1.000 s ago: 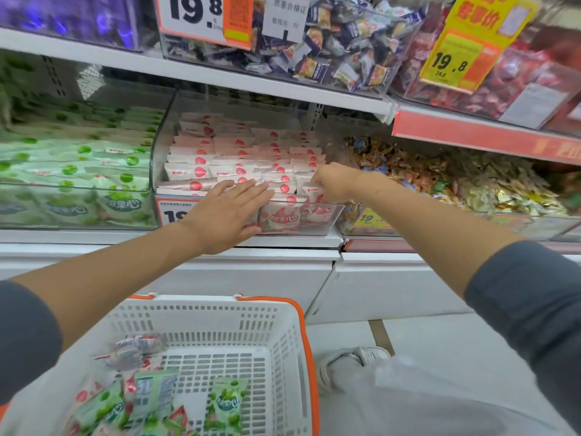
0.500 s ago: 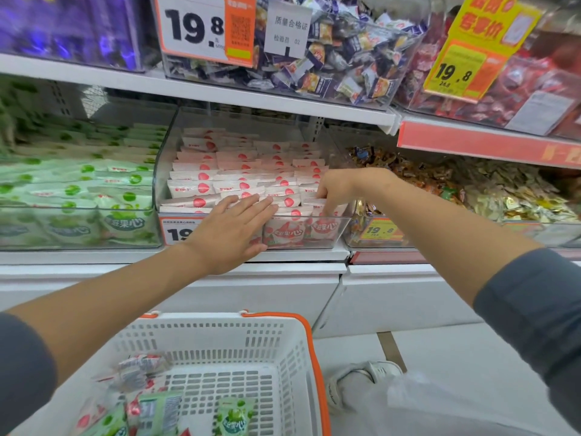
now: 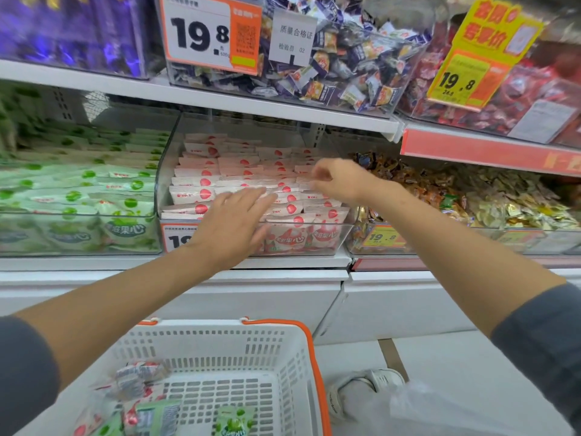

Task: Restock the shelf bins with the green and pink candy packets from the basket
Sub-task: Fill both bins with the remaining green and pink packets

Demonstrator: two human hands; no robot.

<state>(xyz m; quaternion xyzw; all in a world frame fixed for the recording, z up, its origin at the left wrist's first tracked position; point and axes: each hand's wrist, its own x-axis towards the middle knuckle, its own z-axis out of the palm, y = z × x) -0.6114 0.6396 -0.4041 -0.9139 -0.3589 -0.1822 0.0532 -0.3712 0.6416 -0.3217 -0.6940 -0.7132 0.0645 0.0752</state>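
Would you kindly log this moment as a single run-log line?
left hand: flat over front pink packets | right hand: fingers curled at rows behind, grip unclear | basket: green packet and others inside

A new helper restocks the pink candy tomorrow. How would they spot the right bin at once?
Find the lower shelf under the big 19.8 price card. Take the clear bin directly below that card. It alone holds neat rows of pink packets with a red mark, between the green packets on its left and loose mixed wrappers on its right.
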